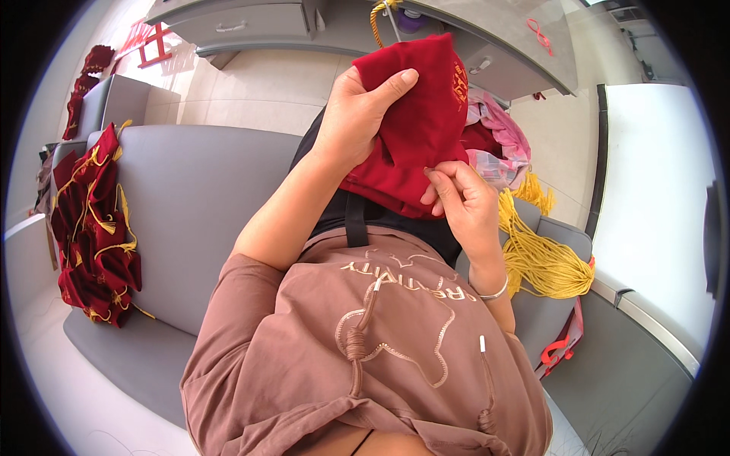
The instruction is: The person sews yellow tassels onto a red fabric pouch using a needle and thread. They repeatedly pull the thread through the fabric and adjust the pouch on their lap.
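Observation:
A dark red cloth bag [419, 122] with gold lettering on its right side is held up over my lap. My left hand [362, 111] grips its upper left, thumb lying flat on the front and the other fingers hidden behind or inside the fabric. Low on the right side, my right hand [465, 196] has thumb and forefinger pinched together at the cloth; anything thin between the tips is too small to make out. More red fabric bunches below, across my dark trousers [328, 214]. Beyond the bag's top, a twisted yellow cord [374, 27] hangs near the desk.
Red bags with yellow tasselled cords [97, 239] drape over the grey sofa [199, 171] at left. Bundled yellow cords [542, 256] lie on the right armrest. Behind my right hand is a pink patterned bag [499, 128] holding red cloth. A grey desk [256, 25] stands ahead.

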The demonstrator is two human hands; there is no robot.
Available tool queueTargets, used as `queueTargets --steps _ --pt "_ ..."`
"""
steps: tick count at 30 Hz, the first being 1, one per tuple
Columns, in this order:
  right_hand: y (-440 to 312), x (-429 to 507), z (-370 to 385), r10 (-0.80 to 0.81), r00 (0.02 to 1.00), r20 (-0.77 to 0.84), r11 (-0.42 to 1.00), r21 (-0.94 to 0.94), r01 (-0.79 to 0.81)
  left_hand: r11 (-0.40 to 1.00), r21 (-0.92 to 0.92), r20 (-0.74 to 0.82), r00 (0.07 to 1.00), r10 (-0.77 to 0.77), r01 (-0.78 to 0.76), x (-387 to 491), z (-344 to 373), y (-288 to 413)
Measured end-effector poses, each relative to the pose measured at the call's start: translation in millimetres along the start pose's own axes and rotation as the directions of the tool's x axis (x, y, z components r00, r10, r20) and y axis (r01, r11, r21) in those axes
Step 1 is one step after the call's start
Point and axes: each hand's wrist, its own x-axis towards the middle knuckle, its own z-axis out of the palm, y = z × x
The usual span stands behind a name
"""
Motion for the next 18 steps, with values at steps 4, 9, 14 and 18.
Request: queueTargets --steps 4,9,14,18 --pt "6.0 1.6 3.9 -0.169 0.984 -0.054 0.969 -0.193 0.155 0.999 -0.028 -0.074 0.997 0.03 -0.032 5.2 -4.7 3.0" --pt "14.7 -2.3 4.8 -0.31 0.949 -0.06 0.888 -0.374 0.267 0.996 -0.061 -0.156 0.986 0.051 -0.062 10.8 -12.4 3.2" --pt "23.5 -11.2 -4.0 -0.379 0.926 -0.001 0.802 -0.499 0.328 0.99 -0.064 -0.226 0.968 0.106 -0.124 28.2 -24.9 6.5" --pt "28.0 -21.6 -10.2 -0.33 0.941 0.074 0.819 -0.474 0.324 0.964 -0.036 -0.271 0.931 0.246 -0.265 43.6 -48.4 32.3"
